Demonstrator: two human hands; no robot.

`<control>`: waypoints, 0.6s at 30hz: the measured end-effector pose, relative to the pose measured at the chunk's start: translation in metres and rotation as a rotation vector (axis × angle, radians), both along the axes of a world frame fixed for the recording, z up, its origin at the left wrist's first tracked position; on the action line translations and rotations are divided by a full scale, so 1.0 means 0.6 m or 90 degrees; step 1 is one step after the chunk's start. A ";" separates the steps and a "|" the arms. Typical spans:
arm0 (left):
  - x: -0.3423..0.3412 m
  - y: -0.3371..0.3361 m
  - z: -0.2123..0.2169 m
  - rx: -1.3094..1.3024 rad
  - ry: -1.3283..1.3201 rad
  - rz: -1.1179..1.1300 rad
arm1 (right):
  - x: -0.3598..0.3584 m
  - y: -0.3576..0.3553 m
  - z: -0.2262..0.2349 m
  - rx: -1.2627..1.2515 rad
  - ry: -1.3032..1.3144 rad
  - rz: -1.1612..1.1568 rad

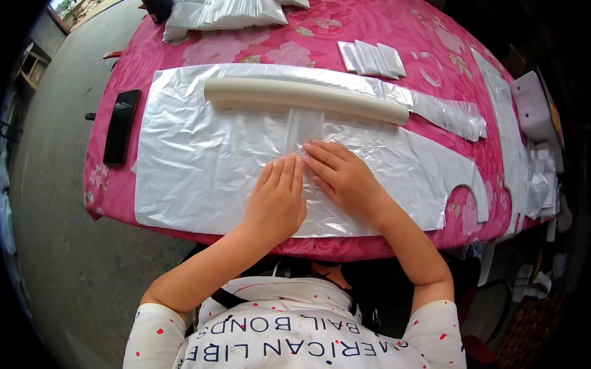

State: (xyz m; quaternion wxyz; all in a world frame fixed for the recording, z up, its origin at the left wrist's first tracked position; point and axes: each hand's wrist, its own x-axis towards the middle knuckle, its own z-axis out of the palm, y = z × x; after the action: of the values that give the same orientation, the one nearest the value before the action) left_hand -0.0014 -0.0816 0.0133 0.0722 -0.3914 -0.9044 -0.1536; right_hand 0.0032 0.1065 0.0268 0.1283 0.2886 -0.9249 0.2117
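A large white plastic bag (184, 162) lies spread flat, with cut-out handles at its right end. My left hand (276, 195) rests palm down on it, fingers stretched out. Beside it my right hand (344, 176) also presses flat, its fingertips close to those of the left. Under and just beyond the fingertips is a small folded strip of clear plastic (305, 124); its near end is hidden by my hands. A long cream-coloured tube (305, 101) lies across the bag, beyond my hands and touching neither.
A pink flowered cloth (239, 48) covers the table. Small folded plastic pieces (371, 58) and a large stack of bags (237, 9) lie at the far side. A black phone (122, 127) is at left. More plastic (505, 131) and a white container (533, 108) stand at right.
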 end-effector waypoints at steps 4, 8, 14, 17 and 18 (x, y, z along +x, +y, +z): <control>-0.018 0.002 0.021 0.019 -0.016 -0.028 | -0.022 0.013 -0.003 -0.011 -0.043 0.006; -0.035 -0.001 0.015 0.026 0.001 -0.049 | -0.031 0.015 -0.010 -0.080 -0.072 0.020; -0.047 -0.023 0.016 0.120 0.035 -0.160 | -0.018 0.005 -0.003 -0.110 -0.058 0.014; -0.013 -0.038 0.017 0.176 0.044 -0.232 | 0.017 -0.008 -0.001 -0.104 -0.011 0.048; -0.003 -0.043 0.015 0.195 0.055 -0.253 | 0.026 -0.013 -0.012 -0.102 0.032 0.062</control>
State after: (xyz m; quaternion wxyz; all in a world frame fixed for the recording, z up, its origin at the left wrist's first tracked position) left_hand -0.0030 -0.1076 0.0225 0.1378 -0.5523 -0.7721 -0.2827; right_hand 0.0187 0.0986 0.0194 0.1634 0.3269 -0.8865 0.2839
